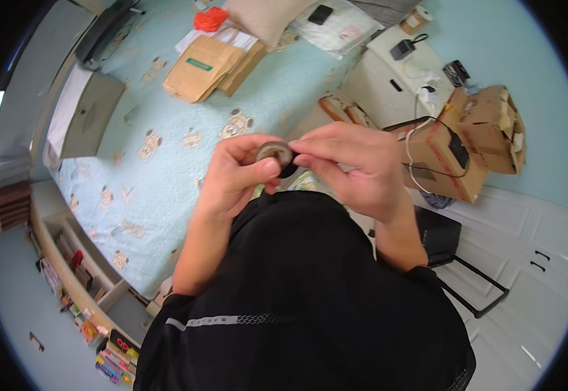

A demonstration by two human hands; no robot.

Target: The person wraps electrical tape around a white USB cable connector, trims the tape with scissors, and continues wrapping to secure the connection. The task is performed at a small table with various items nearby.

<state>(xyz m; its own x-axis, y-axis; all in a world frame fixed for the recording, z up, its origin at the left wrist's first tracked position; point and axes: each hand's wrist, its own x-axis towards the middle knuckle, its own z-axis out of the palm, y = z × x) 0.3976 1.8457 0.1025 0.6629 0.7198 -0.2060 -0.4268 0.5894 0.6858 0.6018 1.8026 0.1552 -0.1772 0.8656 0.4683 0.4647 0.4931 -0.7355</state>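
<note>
A person's left grip (pixel 233 173) holds a small round dark-rimmed piece (pixel 275 154) between thumb and fingers, while the right grip (pixel 359 163), narrowed to a pinch, meets its right edge. Beyond the left grip spreads a pale-blue patterned bed (pixel 173 195) bearing a brown paper bag (pixel 199 72); cardboard boxes (pixel 433 159) stand right of the right grip.

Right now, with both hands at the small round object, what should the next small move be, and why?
Probably a slight turn by the right hand: its fingertips are at the right edge of the small round object, while the left hand steadies it between thumb and fingers, the thumb covering part of its face.
</note>
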